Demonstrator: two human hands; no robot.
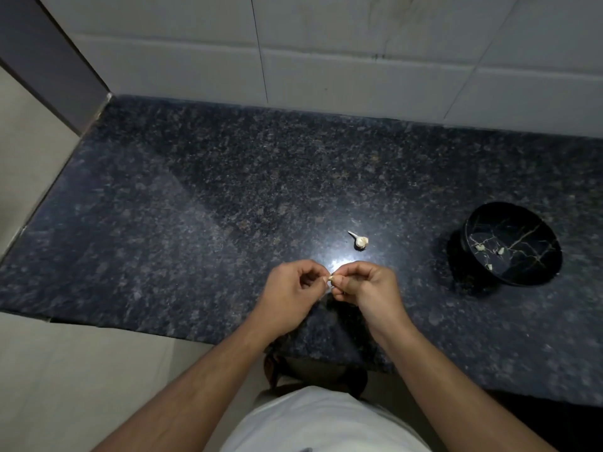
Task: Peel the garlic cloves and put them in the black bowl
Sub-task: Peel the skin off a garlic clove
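Note:
Over the near middle of the dark granite counter (195,207), my left hand (290,291) and my right hand (368,285) meet. Both pinch one small pale garlic clove (330,280) between their fingertips; most of the clove is hidden by the fingers. A garlic piece with a pointed stem (359,240) lies on the counter just beyond my hands. To the right stands the black bowl (483,272) with gold veins, and three small pale cloves (489,252) lie inside it.
A white tiled wall (326,60) backs the counter. The counter's left edge meets a beige wall and a dark frame (49,60). The front edge runs just below my wrists, with my white shirt (319,422) beneath.

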